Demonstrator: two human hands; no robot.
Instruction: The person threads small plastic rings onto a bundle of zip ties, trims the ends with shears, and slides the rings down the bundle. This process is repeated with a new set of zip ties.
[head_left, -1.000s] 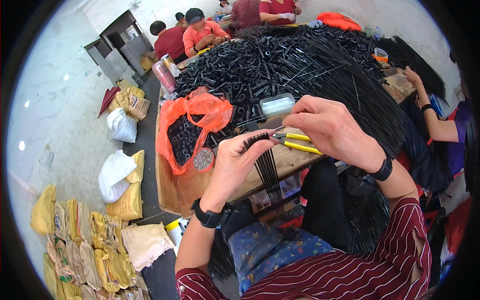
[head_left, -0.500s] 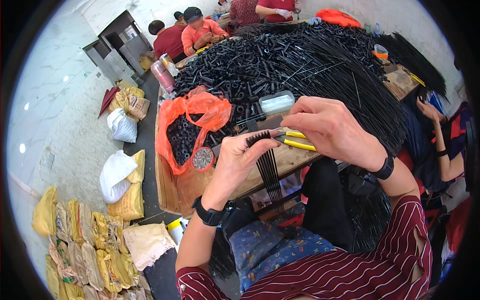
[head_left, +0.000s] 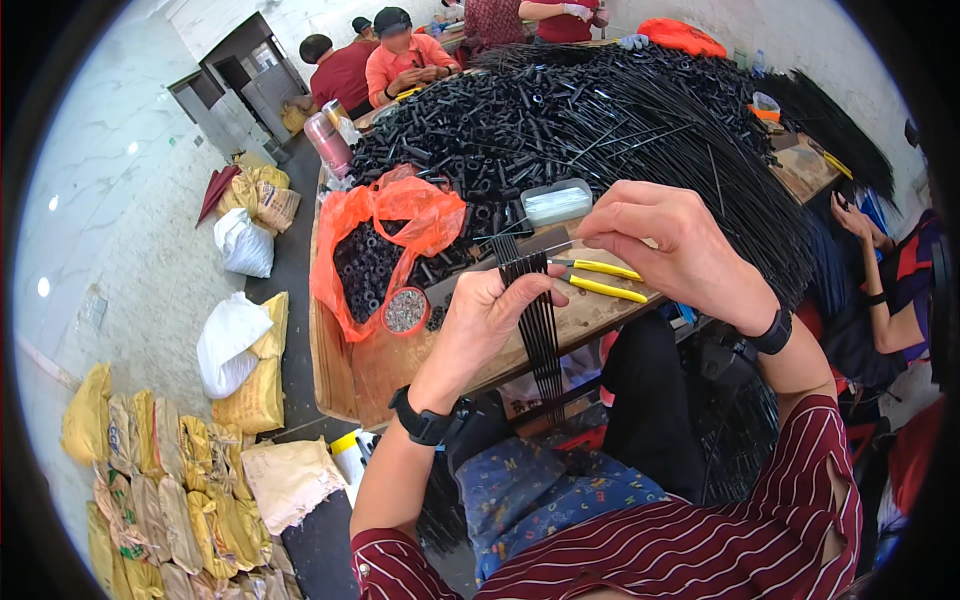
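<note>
Over the wooden workbench (head_left: pixel 360 370) heaped with black tubes, the left hand (head_left: pixel 490 320) clamps a fan of thin black rods (head_left: pixel 540 320) hanging straight down, while the right hand (head_left: pixel 670 245), fingers pinched together, works just beside their upper ends, yellow-handled pliers (head_left: pixel 600 280) beneath.

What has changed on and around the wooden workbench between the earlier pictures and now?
Little: the left hand stays closed on the bundle of thin black rods, and the right hand stays just above its top end. The neighbour's arm at the right edge drew back from the table. The yellow-handled pliers lie unmoved.
</note>
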